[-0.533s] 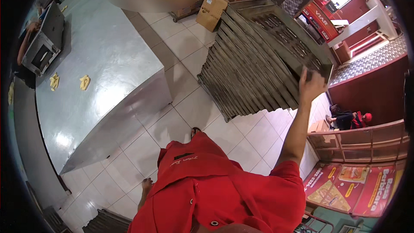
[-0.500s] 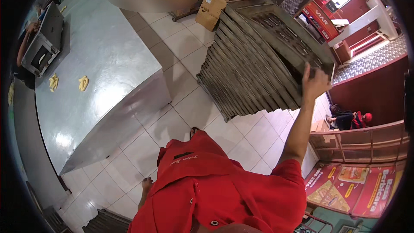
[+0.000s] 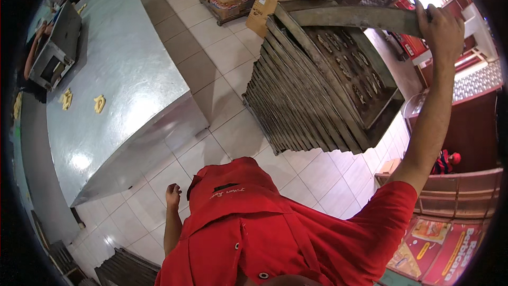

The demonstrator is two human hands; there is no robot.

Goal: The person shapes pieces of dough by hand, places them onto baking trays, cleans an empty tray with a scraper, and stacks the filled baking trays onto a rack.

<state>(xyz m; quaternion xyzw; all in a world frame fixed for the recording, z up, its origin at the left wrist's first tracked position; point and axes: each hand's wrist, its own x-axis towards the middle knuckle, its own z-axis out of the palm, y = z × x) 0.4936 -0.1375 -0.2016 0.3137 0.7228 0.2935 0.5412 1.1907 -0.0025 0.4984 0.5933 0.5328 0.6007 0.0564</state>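
My right hand is raised at the upper right, gripping the end of a dark metal tray that is lifted at a slant over a tall stack of similar trays. The exposed tray beneath has rows of oblong marks. My left hand hangs low beside my red apron, its fingers loosely bent and apart, holding nothing.
A metal worktable at left bears dough pieces and a metal box with another person's arm. Beyond are boxes on a trolley and a cardboard piece. A seated person is at right; more trays lie lower left.
My right hand has moved up and rightward, raising the top tray and baring the one beneath. My left hand has come slightly higher into view.
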